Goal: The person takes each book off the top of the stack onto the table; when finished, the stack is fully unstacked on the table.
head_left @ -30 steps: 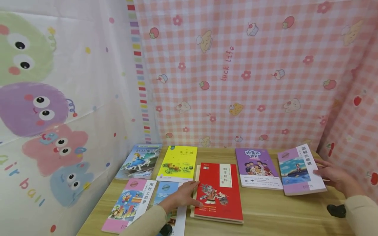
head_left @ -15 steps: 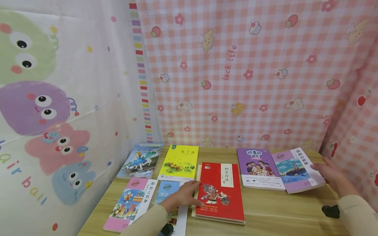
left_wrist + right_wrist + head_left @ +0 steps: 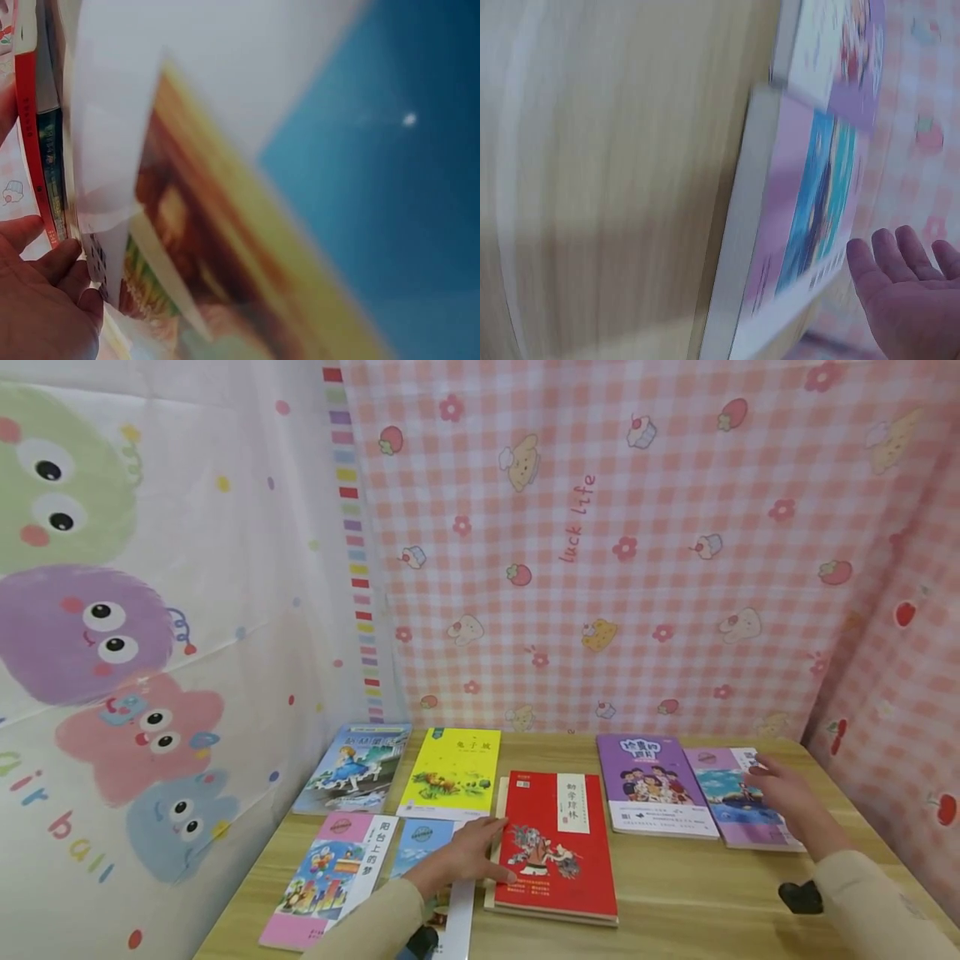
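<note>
A red book [image 3: 558, 852] tops a small stack at the middle of the table. My left hand [image 3: 459, 858] rests at the stack's left side, thumb over the red cover and fingers along the edge. In the left wrist view, the left fingertips [image 3: 67, 255] touch the spines. At the right, a pink book with a blue sea picture [image 3: 738, 802] lies flat against a purple book [image 3: 656, 785]. My right hand [image 3: 791, 797] is over that pink book's right side in the head view. The right wrist view shows this hand [image 3: 915, 307] with fingers extended and nothing held.
A blue picture book [image 3: 356, 768] and a yellow book [image 3: 450, 772] lie at the back left of the wooden table [image 3: 690, 893]. A pink-and-white book [image 3: 330, 877] and a light-blue book [image 3: 423, 833] lie in front, the latter partly under my left arm. A checked curtain [image 3: 600, 568] hangs behind.
My right hand has lowered the pink book beside the purple one and let go, then moved left over it. My left hand has stayed at the stack.
</note>
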Motion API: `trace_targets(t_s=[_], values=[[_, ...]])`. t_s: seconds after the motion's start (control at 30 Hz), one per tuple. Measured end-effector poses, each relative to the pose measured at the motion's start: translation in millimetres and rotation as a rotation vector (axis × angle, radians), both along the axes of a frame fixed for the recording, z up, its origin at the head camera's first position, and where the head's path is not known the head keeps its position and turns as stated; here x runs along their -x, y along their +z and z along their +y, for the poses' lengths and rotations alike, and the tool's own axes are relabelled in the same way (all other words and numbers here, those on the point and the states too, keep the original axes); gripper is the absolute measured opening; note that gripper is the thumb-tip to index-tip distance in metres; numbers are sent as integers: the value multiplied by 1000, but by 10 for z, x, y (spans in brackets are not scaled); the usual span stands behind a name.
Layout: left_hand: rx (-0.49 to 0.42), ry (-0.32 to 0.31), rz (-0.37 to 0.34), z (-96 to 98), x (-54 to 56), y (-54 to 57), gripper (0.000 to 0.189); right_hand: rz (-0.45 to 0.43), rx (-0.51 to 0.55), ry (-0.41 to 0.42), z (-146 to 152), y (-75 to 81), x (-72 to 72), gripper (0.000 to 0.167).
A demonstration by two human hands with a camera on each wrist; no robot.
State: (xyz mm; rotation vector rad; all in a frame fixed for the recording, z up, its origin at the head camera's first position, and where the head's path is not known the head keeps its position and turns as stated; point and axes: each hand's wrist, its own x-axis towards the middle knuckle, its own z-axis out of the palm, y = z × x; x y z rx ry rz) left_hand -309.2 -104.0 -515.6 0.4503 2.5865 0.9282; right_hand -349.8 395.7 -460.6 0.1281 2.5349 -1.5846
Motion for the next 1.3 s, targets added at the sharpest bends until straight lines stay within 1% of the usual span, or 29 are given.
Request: trace_targets(t_s=[0.03, 0.17, 0.27, 0.33, 0.47, 0.57, 0.63, 0.73, 0.87, 1.0, 1.07, 1.2, 1.3], values=[[5, -1, 3, -3, 2, 4, 91, 11, 5, 6, -80, -1, 7, 70], [25, -3, 21, -17, -4, 19, 91, 2, 92, 25, -418, -35, 14, 68], [55, -6, 47, -30, -22, 36, 91, -17, 177, 30, -689, -92, -7, 67], [67, 4, 55, -42, -32, 43, 91, -19, 211, 43, -869, -148, -38, 65], [57, 7, 52, -88, -32, 50, 91, -14, 239, 91, -1209, -261, -151, 61], [36, -2, 43, -134, -24, 42, 87, 11, 261, 129, -1445, -341, -262, 58], [18, -5, 41, -162, -26, 24, 84, 16, 286, 136, -1593, -389, -336, 58], [-18, -4, 32, -190, -28, 3, 79, 3, 319, 117, -1787, -451, -426, 59], [-54, -15, -4, -207, -18, -9, 73, -47, 308, 69, -1953, -507, -503, 57], [-73, -33, -33, -208, -11, -3, 70, -90, 274, 40, -2016, -527, -541, 56], [-84, -35, -34, -201, -14, 0, 70, -97, 261, 24, -2025, -532, -548, 56], [-41, -63, 6, -162, -20, -3, 71, -94, 228, -4, -2030, -549, -545, 57], [2, -73, 38, -131, -31, 1, 73, -82, 180, -18, -2041, -565, -535, 58]])
